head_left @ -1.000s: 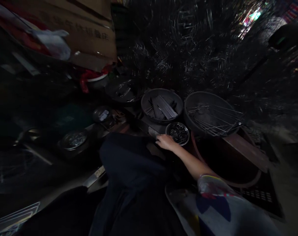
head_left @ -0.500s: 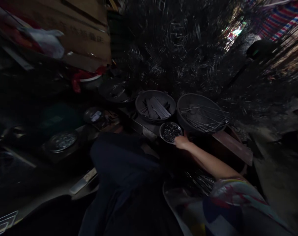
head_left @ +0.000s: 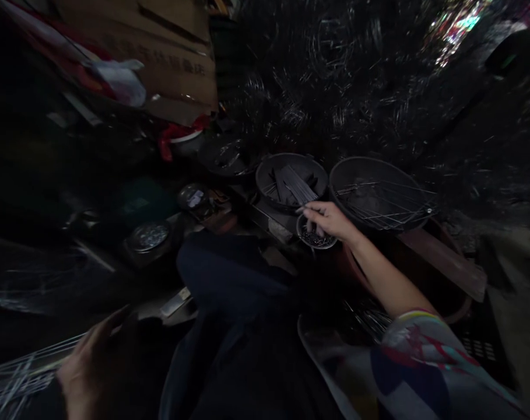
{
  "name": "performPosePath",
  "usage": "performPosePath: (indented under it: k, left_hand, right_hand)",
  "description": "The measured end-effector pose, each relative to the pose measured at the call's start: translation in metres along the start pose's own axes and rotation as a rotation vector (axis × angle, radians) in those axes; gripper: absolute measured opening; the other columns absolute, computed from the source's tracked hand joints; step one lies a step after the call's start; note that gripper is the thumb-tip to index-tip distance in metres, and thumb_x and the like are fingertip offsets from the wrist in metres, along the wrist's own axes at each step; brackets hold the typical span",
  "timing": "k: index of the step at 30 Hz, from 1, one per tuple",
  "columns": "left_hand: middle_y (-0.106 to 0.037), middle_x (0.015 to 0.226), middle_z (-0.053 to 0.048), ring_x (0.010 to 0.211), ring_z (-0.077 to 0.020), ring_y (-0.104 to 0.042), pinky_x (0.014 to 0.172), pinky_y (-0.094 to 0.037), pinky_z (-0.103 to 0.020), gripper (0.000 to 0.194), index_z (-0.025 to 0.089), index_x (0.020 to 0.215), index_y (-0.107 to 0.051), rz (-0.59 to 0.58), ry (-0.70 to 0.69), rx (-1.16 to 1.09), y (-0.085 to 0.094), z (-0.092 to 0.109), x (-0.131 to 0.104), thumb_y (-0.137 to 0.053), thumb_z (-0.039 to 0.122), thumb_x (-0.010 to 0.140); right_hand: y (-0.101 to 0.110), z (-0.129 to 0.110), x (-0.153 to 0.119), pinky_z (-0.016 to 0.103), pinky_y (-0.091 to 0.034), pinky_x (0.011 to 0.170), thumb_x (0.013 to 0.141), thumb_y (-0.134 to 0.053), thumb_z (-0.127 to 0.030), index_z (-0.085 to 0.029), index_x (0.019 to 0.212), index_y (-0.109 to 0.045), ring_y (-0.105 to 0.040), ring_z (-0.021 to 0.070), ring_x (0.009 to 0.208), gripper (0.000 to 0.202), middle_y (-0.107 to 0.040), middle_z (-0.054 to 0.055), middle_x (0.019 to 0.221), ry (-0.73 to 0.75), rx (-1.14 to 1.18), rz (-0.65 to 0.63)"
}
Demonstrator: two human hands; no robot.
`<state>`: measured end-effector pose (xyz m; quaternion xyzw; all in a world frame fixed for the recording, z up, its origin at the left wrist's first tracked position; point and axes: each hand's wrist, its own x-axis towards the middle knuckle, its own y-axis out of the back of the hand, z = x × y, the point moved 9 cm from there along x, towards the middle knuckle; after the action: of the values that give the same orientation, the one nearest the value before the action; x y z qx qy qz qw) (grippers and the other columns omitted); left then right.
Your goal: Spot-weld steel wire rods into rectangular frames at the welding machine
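My right hand (head_left: 326, 220) is over a small round bowl (head_left: 316, 239) of small dark metal pieces, its fingers bent and dipping toward them; anything between the fingertips is too small to tell. Behind the bowl, a round pan (head_left: 271, 169) holds a bundle of thin strips (head_left: 299, 185). To its right a wider pan (head_left: 365, 163) has long thin wires lying across it. At the lower left my left hand (head_left: 94, 356) is dark and blurred beside white wire racks (head_left: 17, 379); whether its fingers hold anything is hidden.
A cardboard box (head_left: 177, 58) stands at the upper left, near a red bag (head_left: 166, 143). A dish of shiny pieces (head_left: 150, 236) is at the left. Tangled wire pieces (head_left: 335, 52) are heaped at the back. A board (head_left: 444, 262) lies at the right.
My right hand has moved from the small bowl's near edge to above it. My left hand has come into view at the lower left. The view has shifted, showing more of the wire racks.
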<state>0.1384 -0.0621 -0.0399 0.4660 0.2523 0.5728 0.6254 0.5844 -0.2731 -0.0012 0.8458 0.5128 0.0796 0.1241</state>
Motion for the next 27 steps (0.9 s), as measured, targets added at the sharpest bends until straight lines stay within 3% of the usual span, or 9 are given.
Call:
performPosePath:
  k: [7,11,14,16,18,20,22,24,27]
  left_hand:
    - [-0.073,0.099,0.013,0.082,-0.0173,-0.069,0.073,-0.052,-0.026,0.023,0.036,0.095,-0.066,-0.092,-0.162,-0.115,-0.034,0.034,0.002,-0.055,0.048,0.080]
    - [-0.074,0.103,-0.003,0.089,-0.0217,-0.068,0.080,-0.052,-0.028,0.034,0.022,0.104,-0.070,-0.273,-0.253,-0.408,-0.050,0.087,-0.001,-0.056,0.047,0.085]
    - [-0.072,0.111,-0.009,0.091,-0.0231,-0.066,0.081,-0.052,-0.031,0.045,0.017,0.112,-0.070,-0.545,-0.203,-0.742,-0.064,0.148,-0.024,-0.055,0.051,0.087]
    - [-0.071,0.111,-0.012,0.074,-0.0176,-0.064,0.074,-0.052,-0.030,0.059,0.015,0.130,-0.060,-0.799,-0.193,-1.110,-0.071,0.198,-0.047,-0.058,0.053,0.085]
    - [-0.071,0.099,-0.014,0.054,-0.0096,-0.053,0.058,-0.047,-0.025,0.074,0.012,0.138,-0.050,-0.898,-0.068,-1.521,-0.071,0.220,-0.043,-0.062,0.057,0.081]
    - [-0.067,0.087,-0.008,0.044,-0.0040,-0.038,0.044,-0.034,-0.019,0.062,0.011,0.127,-0.056,-0.732,0.103,-1.818,-0.063,0.194,-0.010,-0.065,0.051,0.081]
    - [-0.054,0.067,0.003,0.039,-0.0009,-0.025,0.041,-0.027,-0.017,0.039,0.012,0.110,-0.063,-0.425,0.174,-1.998,-0.035,0.125,0.024,-0.069,0.038,0.082]
    - [-0.043,0.059,0.008,0.037,-0.0007,-0.022,0.041,-0.026,-0.015,0.026,0.012,0.100,-0.064,-0.099,0.180,-2.028,0.004,0.037,0.031,-0.068,0.033,0.084]
    - [-0.044,0.056,0.007,0.038,-0.0018,-0.028,0.041,-0.026,-0.015,0.026,0.011,0.098,-0.064,0.301,0.242,-1.868,0.049,-0.081,-0.004,-0.066,0.034,0.086]
  right_hand:
    - [0.017,-0.020,0.014,0.012,-0.028,0.032,0.085,-0.062,-0.054,-0.013,0.104,-0.068,-0.041,0.0033,0.033,0.045,-0.063,-0.001,0.058,0.023,0.046,0.031]
    - [0.006,-0.026,0.028,0.013,-0.027,0.030,0.084,-0.062,-0.056,-0.015,0.108,-0.067,-0.039,0.0044,0.031,0.047,-0.063,-0.001,0.057,0.015,0.091,-0.025]
    - [-0.028,-0.038,0.033,0.014,-0.026,0.028,0.085,-0.061,-0.058,-0.017,0.109,-0.067,-0.037,0.0049,0.029,0.048,-0.063,0.000,0.057,0.007,0.109,-0.133]
    - [-0.070,-0.045,0.026,0.016,-0.029,0.028,0.087,-0.059,-0.057,-0.019,0.110,-0.069,-0.039,0.0063,0.030,0.045,-0.064,0.001,0.058,0.006,0.062,-0.272]
    - [-0.117,-0.040,0.008,0.019,-0.040,0.032,0.089,-0.058,-0.055,-0.022,0.106,-0.072,-0.050,0.0110,0.036,0.040,-0.066,0.004,0.062,-0.005,-0.047,-0.478]
    - [-0.153,-0.027,-0.012,0.027,-0.059,0.057,0.087,-0.061,-0.053,-0.027,0.099,-0.077,-0.070,0.0209,0.064,0.033,-0.073,0.009,0.078,0.066,-0.247,-0.689]
    - [-0.168,-0.007,-0.015,0.034,-0.061,0.077,0.082,-0.065,-0.054,-0.033,0.096,-0.079,-0.071,0.0284,0.094,0.028,-0.075,0.008,0.095,0.148,-0.357,-0.766]
    - [-0.168,0.020,0.001,0.037,-0.062,0.066,0.081,-0.061,-0.056,-0.038,0.097,-0.078,-0.072,0.0313,0.089,0.029,-0.075,0.008,0.095,0.145,-0.378,-0.736]
    - [-0.162,0.041,0.036,0.039,-0.055,0.048,0.070,-0.066,-0.059,-0.048,0.087,-0.077,-0.071,0.0347,0.073,0.023,-0.074,0.011,0.082,0.272,-0.406,-0.606]
